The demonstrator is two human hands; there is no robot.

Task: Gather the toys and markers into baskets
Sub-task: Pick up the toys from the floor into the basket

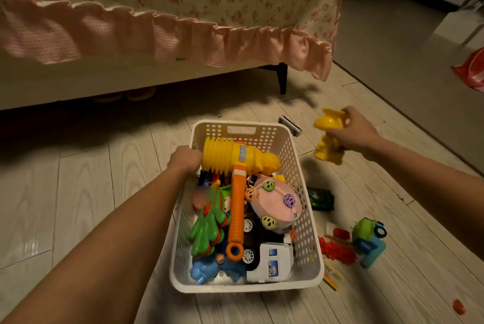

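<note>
White basket (299,164) is holding toys (275,202) (hammer (235,160) topmost), left hand (184,160) gripping its rim. My right hand (359,130) is clutching a yellow figure (328,140).

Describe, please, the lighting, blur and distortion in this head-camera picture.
Head view: dim, warm light; the yellow plastic toy figure in the right hand is motion-blurred; the white perforated plastic basket is sharp; a glare patch lies on the pale plank floor; wide-angle distortion seems to bow the pink frilled hem.

2 bare forearms reach away from the near edge. The left hand (184,160) curls over the left rim of the basket (246,287); the right hand (354,130), farther and to the right, grips a yellow toy (328,150).
</note>
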